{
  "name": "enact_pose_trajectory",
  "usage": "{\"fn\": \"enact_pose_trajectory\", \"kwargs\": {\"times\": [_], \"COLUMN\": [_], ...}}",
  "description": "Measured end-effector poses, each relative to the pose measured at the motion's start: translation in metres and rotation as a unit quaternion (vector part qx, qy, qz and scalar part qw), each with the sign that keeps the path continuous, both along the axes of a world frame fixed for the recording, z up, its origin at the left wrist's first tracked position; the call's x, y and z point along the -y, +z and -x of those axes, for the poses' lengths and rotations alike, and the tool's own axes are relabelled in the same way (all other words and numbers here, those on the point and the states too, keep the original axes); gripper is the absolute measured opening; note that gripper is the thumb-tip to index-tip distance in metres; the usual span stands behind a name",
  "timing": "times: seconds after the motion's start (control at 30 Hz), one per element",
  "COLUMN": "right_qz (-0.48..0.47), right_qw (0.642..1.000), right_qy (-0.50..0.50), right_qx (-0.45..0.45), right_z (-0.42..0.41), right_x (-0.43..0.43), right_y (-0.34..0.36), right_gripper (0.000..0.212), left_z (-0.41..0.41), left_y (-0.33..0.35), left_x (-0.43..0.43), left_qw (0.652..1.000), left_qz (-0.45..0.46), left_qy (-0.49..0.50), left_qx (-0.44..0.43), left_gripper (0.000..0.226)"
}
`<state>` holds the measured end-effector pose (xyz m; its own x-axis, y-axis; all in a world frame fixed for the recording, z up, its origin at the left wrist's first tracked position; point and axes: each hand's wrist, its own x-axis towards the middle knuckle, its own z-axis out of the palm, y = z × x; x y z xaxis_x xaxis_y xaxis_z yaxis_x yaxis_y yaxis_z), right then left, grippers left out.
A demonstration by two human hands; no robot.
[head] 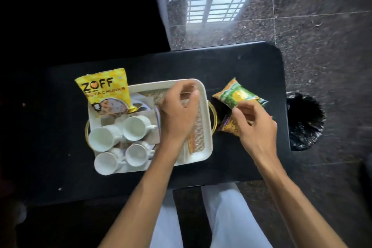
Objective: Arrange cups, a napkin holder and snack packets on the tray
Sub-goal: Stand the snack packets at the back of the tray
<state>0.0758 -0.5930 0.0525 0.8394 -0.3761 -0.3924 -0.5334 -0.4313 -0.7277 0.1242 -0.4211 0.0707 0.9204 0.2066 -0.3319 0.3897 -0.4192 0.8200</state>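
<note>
Four cups [134,128] in the left half of the tray [153,84]; one packet [106,92] behind them; two packets [239,95] right of it.

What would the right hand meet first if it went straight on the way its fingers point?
Most likely the green snack packet: the right hand points up-left at its near edge, fingertips close beside it. Whether they touch is unclear from this one view.

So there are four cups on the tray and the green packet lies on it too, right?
No: the head view shows the green packet on the table beside the tray, at the right hand. The four cups are on the tray.
</note>
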Motion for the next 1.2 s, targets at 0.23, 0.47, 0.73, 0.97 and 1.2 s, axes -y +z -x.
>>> {"fn": "enact_pose_trajectory", "kwargs": {"times": [0.23, 0.47, 0.73, 0.97, 1.2], "right_qz": [0.081, 0.077, 0.054, 0.032, -0.013], "right_qw": [0.997, 0.979, 0.967, 0.948, 0.917], "right_qy": [-0.01, 0.133, 0.232, 0.315, 0.379], "right_qx": [-0.012, -0.131, -0.095, 0.032, 0.124], "right_z": [-0.015, -0.052, -0.07, -0.088, -0.101], "right_x": [0.071, 0.083, 0.086, 0.08, 0.044], "right_y": [-0.018, -0.043, -0.037, -0.004, 0.022], "right_gripper": [0.03, 0.053, 0.043, 0.069, 0.081], "left_z": [0.004, 0.01, 0.009, -0.002, -0.027], "left_y": [-0.031, -0.051, -0.06, -0.028, -0.007], "left_x": [0.09, 0.106, 0.116, 0.081, 0.031], "left_qw": [0.972, 0.958, 0.956, 0.972, 0.959], "left_qz": [0.081, 0.047, 0.069, -0.176, -0.123], "left_qy": [0.049, 0.099, 0.075, -0.157, -0.254], "left_qx": [-0.213, -0.263, -0.277, 0.025, 0.028], "left_gripper": [0.02, 0.034, 0.029, 0.065, 0.054]}}
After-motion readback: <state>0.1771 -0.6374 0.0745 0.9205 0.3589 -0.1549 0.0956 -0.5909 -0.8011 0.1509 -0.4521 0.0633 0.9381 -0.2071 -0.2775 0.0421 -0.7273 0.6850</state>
